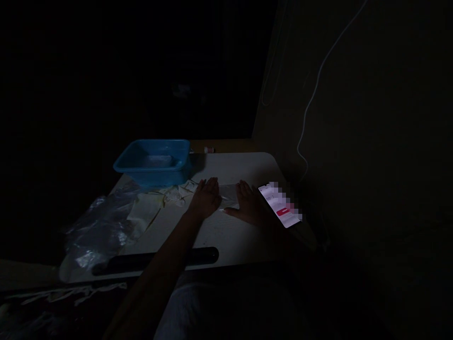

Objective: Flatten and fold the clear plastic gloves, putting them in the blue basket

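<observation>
A thin clear plastic sheet or bag [229, 192] lies on the white table [233, 241], between my two hands. My left hand [206, 198] rests palm down at its left side, fingers stretched forward. At its right side my right hand [247, 204] lies flat, with the thumb spread toward the left hand. Just left of my left hand are crumpled pale pieces [173, 194], too dim to name. The room is very dark, so the plastic's edges are hard to make out.
A blue plastic basin [155, 174] stands at the back left. Crumpled clear plastic [102, 226] covers the left side, beside a cream sheet [145, 208]. A lit phone [278, 203] lies at the right edge. A dark slot [201, 255] runs along the front. A white cable [318, 75] hangs on the wall.
</observation>
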### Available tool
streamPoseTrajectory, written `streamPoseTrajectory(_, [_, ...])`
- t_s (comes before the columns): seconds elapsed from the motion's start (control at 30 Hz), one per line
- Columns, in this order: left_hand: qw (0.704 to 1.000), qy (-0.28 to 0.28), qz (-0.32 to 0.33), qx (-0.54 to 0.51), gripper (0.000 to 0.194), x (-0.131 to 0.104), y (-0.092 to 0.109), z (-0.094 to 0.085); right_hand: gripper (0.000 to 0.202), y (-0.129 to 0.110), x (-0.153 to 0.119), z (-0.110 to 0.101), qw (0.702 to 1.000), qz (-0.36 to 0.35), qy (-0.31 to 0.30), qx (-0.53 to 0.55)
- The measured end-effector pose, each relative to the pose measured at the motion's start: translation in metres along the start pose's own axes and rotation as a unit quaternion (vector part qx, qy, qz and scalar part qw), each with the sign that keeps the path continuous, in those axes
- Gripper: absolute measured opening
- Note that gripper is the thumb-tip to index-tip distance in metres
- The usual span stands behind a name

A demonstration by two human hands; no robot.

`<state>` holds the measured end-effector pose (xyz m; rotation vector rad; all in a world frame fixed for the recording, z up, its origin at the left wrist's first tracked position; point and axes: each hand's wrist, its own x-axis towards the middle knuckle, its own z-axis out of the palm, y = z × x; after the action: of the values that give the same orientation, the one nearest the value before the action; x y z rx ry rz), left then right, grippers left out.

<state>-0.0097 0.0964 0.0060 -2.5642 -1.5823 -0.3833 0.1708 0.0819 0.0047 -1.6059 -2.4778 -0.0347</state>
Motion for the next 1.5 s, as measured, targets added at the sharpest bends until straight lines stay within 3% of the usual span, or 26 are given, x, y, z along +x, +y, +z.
streamPoseTrajectory(0.13, [0.998,0.05,-0.025,-0.026,0.051,-0.002,0.0,-0.006,0.098,-0.005,-0.001,0.001,1.0,0.024,0.005,0.001])
streamPoseTrajectory(0.23, [0.997,0.047,-0.028,-0.053,0.052,0.003,0.014,-0.014,0.095,-0.007,0.0,0.001,1.0,0.028,0.006,0.006])
streamPoseTrajectory(0.43, [0.989,-0.08,-0.046,-0.12,0.062,0.036,0.075,-0.019,0.073,-0.003,0.004,0.002,0.999,-0.026,0.036,-0.001])
streamPoseTrajectory(0.53, [0.986,-0.109,-0.053,-0.116,0.059,0.046,0.088,-0.009,0.071,0.0,0.004,0.006,0.999,-0.02,0.033,-0.001])
streamPoseTrajectory(0.73, [0.989,-0.056,-0.051,-0.129,0.053,0.04,0.075,0.005,0.065,-0.002,0.002,0.002,0.998,-0.032,0.044,0.012])
streamPoseTrajectory(0.9, [0.986,-0.086,-0.085,-0.115,0.054,0.033,0.063,0.008,0.073,-0.006,0.002,-0.003,1.0,0.002,0.001,0.006])
streamPoseTrajectory(1.23, [0.986,-0.094,-0.111,-0.083,0.055,0.017,0.049,0.004,0.086,-0.004,0.002,0.001,1.0,0.019,-0.003,0.002])
streamPoseTrajectory(1.5, [0.992,-0.055,-0.108,-0.031,0.052,0.004,0.034,0.004,0.089,-0.004,0.003,0.005,1.0,0.025,0.016,0.002])
